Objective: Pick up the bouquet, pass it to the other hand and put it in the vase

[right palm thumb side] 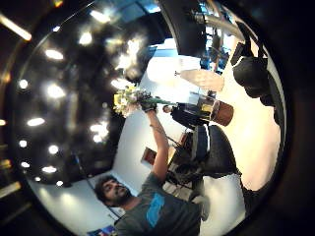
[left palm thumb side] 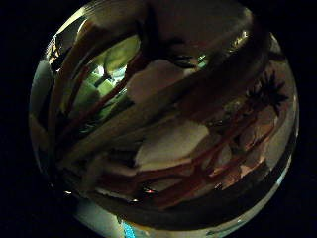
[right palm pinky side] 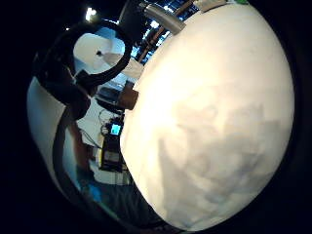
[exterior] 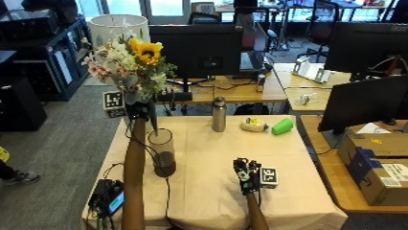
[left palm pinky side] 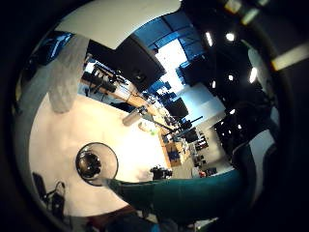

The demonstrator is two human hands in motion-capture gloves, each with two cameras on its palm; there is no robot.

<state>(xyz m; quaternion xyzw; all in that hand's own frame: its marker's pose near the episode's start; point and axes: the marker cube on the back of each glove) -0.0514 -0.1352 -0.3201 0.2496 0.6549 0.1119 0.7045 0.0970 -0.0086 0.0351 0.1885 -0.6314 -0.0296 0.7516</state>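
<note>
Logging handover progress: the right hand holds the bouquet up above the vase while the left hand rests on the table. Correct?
Hands are swapped. In the outside view the left hand holds the bouquet above the vase, and the right hand is low over the table; contact is unclear.

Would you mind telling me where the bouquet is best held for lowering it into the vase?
By the bunched stems just under the blooms, from the side, as the left hand holds the bouquet now: stem ends hang free toward the vase.

Clear glass vase (exterior: 162, 152), matt tablecloth (exterior: 210, 187)
</note>
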